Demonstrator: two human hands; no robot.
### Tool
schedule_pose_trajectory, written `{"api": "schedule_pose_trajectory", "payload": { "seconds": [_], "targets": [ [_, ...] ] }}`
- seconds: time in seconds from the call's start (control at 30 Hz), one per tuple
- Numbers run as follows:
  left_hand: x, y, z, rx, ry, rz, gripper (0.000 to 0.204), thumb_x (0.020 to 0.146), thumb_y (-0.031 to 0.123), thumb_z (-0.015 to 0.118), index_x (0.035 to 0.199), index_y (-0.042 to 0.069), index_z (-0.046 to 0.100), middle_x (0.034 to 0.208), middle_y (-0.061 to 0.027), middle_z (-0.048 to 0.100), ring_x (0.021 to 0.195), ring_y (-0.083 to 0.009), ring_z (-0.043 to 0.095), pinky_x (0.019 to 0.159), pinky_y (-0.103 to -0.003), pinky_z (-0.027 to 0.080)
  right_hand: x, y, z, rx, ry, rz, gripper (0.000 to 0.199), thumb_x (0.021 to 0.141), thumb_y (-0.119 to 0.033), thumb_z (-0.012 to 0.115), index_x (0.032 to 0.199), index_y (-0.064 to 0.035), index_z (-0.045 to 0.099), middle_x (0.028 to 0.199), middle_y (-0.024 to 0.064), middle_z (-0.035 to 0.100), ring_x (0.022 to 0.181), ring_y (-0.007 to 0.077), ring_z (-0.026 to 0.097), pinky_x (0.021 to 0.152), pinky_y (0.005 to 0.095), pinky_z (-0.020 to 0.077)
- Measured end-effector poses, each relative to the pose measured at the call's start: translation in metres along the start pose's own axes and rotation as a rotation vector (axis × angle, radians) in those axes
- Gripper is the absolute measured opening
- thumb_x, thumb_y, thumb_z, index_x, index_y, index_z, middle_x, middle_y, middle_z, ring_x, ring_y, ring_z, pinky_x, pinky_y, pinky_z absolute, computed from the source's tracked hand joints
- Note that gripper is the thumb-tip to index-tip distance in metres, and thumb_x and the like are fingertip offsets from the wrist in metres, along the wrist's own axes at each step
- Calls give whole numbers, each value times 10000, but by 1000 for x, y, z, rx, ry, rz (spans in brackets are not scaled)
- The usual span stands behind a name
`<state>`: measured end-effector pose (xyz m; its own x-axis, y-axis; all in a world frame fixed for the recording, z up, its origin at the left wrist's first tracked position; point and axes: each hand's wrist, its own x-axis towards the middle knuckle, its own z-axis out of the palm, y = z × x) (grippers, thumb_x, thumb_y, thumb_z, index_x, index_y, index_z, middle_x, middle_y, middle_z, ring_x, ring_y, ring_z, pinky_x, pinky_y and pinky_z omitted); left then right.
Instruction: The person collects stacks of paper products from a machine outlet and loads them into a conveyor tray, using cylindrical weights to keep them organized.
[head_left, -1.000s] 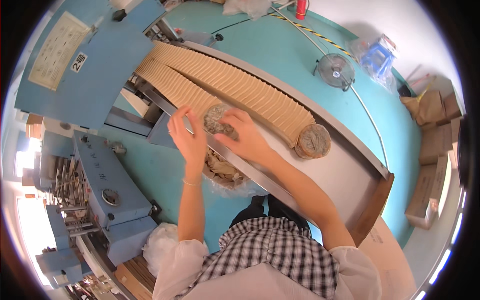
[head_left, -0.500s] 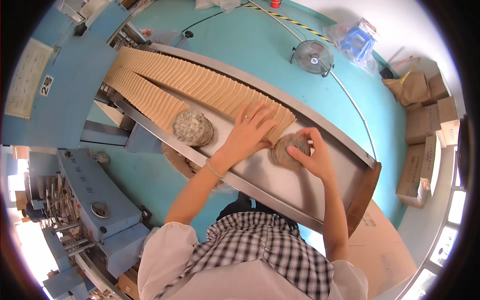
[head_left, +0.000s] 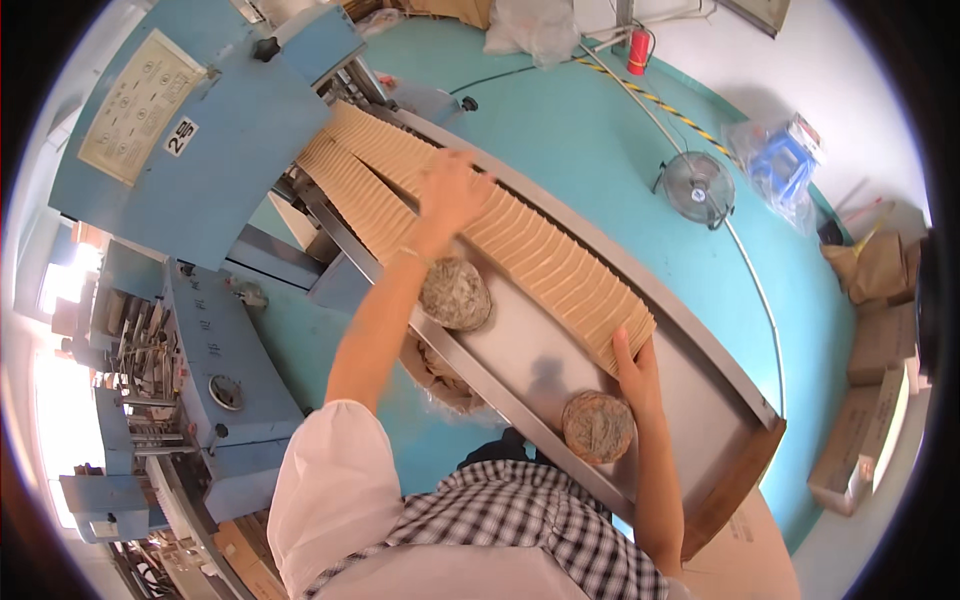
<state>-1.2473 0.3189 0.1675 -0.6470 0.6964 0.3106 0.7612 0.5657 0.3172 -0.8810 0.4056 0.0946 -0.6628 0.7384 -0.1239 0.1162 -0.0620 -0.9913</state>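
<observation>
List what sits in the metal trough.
Two rows of tan sheets and two round blocks. The left hand hides part of the longer row; the trough's floor under both rows is covered.

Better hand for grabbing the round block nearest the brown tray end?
Right hand, likely: it's at the end of the tan row, nearer that round block; the left hand is farther along it.

Long tan row of thin pieces (head_left: 560,285), closely packed.
We see it on edge, slanting along the far wall of the metal tray (head_left: 515,345).
</observation>
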Motion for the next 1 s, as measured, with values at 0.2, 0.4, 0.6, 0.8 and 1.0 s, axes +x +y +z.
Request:
{"api": "schedule_pose_trajectory", "payload": {
  "seconds": [0.2, 0.4, 0.6, 0.8, 1.0],
  "targets": [
    [47, -137, 15, 66, 67, -457, 647, 937, 499, 594, 1406, 55, 535, 1401, -241, 448, 1321, -421, 447, 1059, -590, 358, 1, 1, 7, 78, -29, -22, 548, 1023, -303, 609, 1421, 42, 456, 1328, 138, 588, 1210, 196, 547, 1031, 327, 432],
    [54, -117, 19, 170, -34, -481, 632, 979, 535, 527, 1417, 80, 546, 1410, -227, 428, 1326, -420, 433, 1086, -601, 323, 3, 0, 1, 104, -26, 37, 568, 1008, -306, 633, 1420, 41, 458, 1337, 137, 587, 1223, 197, 546, 1036, 324, 429],
    [45, -105, 23, 175, -1, -456, 564, 1010, 500, 491, 1386, 89, 583, 1412, -179, 439, 1358, -400, 389, 1121, -600, 272, 3, 8, 1, 61, 9, -17, 577, 995, -313, 652, 1409, 42, 465, 1301, 135, 608, 1189, 200, 571, 1021, 333, 447],
    [34, -108, 32, 349, -5, -318, 766, 981, 578, 495, 1427, -43, 451, 1475, -234, 442, 1381, -407, 413, 1148, -647, 167, -10, -3, -9, -10, 78, -27, 598, 971, -330, 689, 1396, 33, 477, 1221, 110, 639, 1089, 161, 598, 945, 318, 492],
    [8, 18, 20, 211, -344, -226, 1125, 799, 835, 531, 1439, -74, 362, 1267, -277, 640, 1232, -416, 592, 1140, -635, 233, -58, 5, -103, -68, 350, 84, 632, 916, -386, 748, 1328, 28, 507, 1147, 142, 652, 1040, 191, 626, 869, 332, 521]
  ]
}}
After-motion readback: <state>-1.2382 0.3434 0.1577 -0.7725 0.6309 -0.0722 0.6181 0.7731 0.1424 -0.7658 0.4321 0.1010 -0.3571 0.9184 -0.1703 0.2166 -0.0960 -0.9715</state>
